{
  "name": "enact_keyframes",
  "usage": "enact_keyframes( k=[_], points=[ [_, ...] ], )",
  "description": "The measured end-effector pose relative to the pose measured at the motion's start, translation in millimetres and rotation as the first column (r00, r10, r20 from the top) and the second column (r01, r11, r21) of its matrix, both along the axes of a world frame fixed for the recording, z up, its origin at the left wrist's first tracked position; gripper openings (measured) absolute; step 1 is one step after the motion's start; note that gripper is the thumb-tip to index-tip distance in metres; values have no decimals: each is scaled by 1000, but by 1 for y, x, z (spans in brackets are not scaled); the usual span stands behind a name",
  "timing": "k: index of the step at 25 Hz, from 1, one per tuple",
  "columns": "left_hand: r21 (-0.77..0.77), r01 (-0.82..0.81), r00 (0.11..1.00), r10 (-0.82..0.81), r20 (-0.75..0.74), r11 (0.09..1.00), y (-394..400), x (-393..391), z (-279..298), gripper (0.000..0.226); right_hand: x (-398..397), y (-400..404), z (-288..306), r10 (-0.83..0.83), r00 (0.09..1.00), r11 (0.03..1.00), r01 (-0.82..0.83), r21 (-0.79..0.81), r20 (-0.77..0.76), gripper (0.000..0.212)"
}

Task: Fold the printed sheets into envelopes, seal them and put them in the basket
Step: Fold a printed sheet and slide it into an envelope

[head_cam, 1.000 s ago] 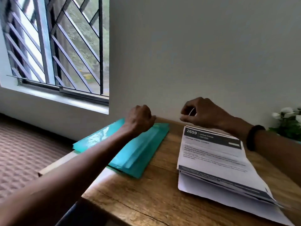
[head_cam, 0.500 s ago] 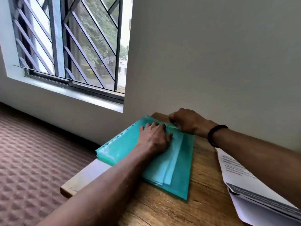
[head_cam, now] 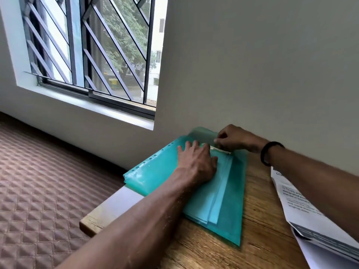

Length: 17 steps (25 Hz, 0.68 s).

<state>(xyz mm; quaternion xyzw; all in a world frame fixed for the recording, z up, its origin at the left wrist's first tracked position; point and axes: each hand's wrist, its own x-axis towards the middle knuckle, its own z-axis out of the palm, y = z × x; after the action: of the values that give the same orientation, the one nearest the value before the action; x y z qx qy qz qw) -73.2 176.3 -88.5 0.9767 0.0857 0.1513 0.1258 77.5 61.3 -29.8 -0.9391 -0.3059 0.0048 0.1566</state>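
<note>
while left hand (head_cam: 196, 162) presses teal sleeves (head_cam: 229, 191), right hand (head_cam: 233, 138) pinches paper (head_cam: 221, 149)

The left hand (head_cam: 196, 162) now lies flat on the teal sleeves (head_cam: 155, 171) — a second ago it was a fist. The right hand (head_cam: 236, 139) leaves the printed sheets (head_cam: 303, 208) and pinches something white at the sleeves' far edge.

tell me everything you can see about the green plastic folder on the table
The green plastic folder is a translucent teal sleeve with a row of punched holes along its left edge. It lies flat at the wooden table's far left corner by the wall, its left edge overhanging the table. Lighter sheets or envelopes show inside. The left hand presses flat on it; the right hand pinches something white at its far opening, where the top flap is lifted.
</note>
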Motion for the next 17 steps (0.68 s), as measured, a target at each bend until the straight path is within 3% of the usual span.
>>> enact_keyframes(
  k=[3,7,10,14,17],
  points=[
    [0,-74,997,74,-27,997,4,0,2,65,0,-1,18,-10,974,998,-6,-70,-225,18],
    [-38,-134,987,130,-92,990,4,0,2,78,1,2,24,-33,935,996,2,-87,-353,23],
    [-82,-126,990,120,-77,989,2,0,3,79,3,5,27,-35,918,994,-10,-112,-395,10],
    [-84,-115,985,103,-141,990,5,1,2,81,8,8,33,-23,968,994,-5,-110,-249,5],
    [-99,-108,980,89,-176,989,6,2,2,83,16,9,38,-28,1000,999,28,-21,6,5]
  ],
)
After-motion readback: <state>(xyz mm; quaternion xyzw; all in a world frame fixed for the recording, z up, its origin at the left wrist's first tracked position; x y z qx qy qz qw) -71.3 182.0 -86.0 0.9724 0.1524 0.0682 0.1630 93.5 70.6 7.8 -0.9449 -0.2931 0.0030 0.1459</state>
